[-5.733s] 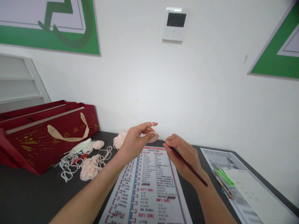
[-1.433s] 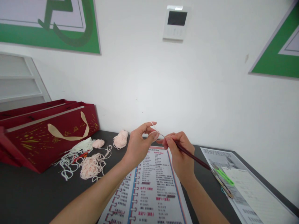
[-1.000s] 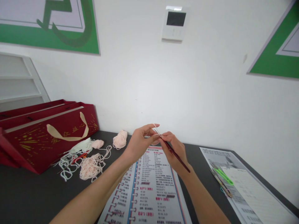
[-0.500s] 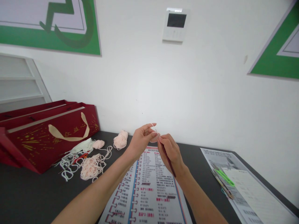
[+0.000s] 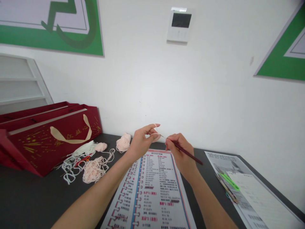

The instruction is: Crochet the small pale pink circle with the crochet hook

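My right hand (image 5: pixel 180 154) grips a crochet hook (image 5: pixel 192 155) by its dark red handle. The thin metal shaft points left, its tip meeting the fingertips of my left hand (image 5: pixel 142 140). A strand of pale pink yarn (image 5: pixel 156 128) loops over the raised left index finger. Thumb and other left fingers pinch the yarn near the hook's tip; the worked stitches there are too small to make out. Both hands are held above a printed pattern sheet (image 5: pixel 158 178) with red headings and rows of text.
To the left, pale pink yarn balls (image 5: pixel 123 142), a tangled pink yarn heap (image 5: pixel 92 170) and white yarn (image 5: pixel 84 148) lie before red gift bags (image 5: pixel 54 136). On the right are papers (image 5: pixel 259 194) with bright green scissors or a similar tool (image 5: pixel 230 181). A white wall rises behind the dark table.
My right hand has moved right, away from the left fingers, and the hook has swung from steep to flatter. Its metal shaft shows more now. The left hand stays nearly in place.
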The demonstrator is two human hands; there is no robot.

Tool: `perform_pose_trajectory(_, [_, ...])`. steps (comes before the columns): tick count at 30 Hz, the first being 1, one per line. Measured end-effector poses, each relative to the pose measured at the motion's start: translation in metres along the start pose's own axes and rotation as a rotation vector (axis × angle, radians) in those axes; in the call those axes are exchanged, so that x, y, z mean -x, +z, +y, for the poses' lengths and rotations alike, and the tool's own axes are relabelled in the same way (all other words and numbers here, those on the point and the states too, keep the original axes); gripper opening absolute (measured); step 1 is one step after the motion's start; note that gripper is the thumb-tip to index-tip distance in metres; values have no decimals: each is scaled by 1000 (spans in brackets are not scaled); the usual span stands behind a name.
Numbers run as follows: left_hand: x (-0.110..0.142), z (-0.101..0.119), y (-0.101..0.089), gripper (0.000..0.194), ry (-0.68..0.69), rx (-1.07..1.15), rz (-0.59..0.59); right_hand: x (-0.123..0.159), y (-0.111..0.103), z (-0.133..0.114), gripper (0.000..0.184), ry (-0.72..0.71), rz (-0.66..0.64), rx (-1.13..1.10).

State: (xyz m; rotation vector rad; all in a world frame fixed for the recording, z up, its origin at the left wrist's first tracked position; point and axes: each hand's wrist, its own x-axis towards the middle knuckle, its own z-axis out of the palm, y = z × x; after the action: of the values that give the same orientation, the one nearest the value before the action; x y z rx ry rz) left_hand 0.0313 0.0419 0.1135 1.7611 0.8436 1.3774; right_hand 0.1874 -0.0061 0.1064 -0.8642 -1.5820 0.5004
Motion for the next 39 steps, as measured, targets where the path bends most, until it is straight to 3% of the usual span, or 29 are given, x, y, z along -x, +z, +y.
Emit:
perform_pose_trajectory(3, [0, 5, -4, 34, -5, 5, -30, 1, -8, -2, 11, -307, -207, 270])
perform_pose_trajectory(6, [1, 9, -6, 26, 25, -27, -73, 2, -10, -2, 15, -409, -264, 340])
perform_pose_trajectory(8, [2, 11, -6, 21, 39, -38, -98, 3, -9, 0, 13, -347, -175, 289])
perform_pose_trajectory(11, [2, 12, -5, 14, 42, -11, -121, 3, -4, 4, 14, -102, -10, 111])
perform_pose_trajectory(14, [1, 10, -7, 11, 61, 3, -135, 1, -2, 6, 18, 86, 60, -121])
perform_pose_trajectory(20, [-2, 3, -12, 19, -29, 126, -219, -6, -8, 6, 16, 156, -3, -352])
perform_pose_trajectory(24, [1, 7, -7, 35, -137, 313, -251, -11, -9, 6, 17, 368, -67, -750])
perform_pose_trajectory(27, [4, 10, -2, 40, -181, 391, -244, -11, -1, 7, 20, 453, -87, -855])
perform_pose_trajectory(30, [5, 9, 2, 45, -206, 456, -204, -5, 7, 6, 19, 303, -10, -691])
perform_pose_trajectory(36, [8, 11, 11, 42, -270, 624, -195, 11, 10, 14, 13, -363, 80, 326])
perform_pose_trajectory(39, [8, 15, 12, 38, -360, 766, -217, 13, 10, 19, 20, -563, 97, 406])
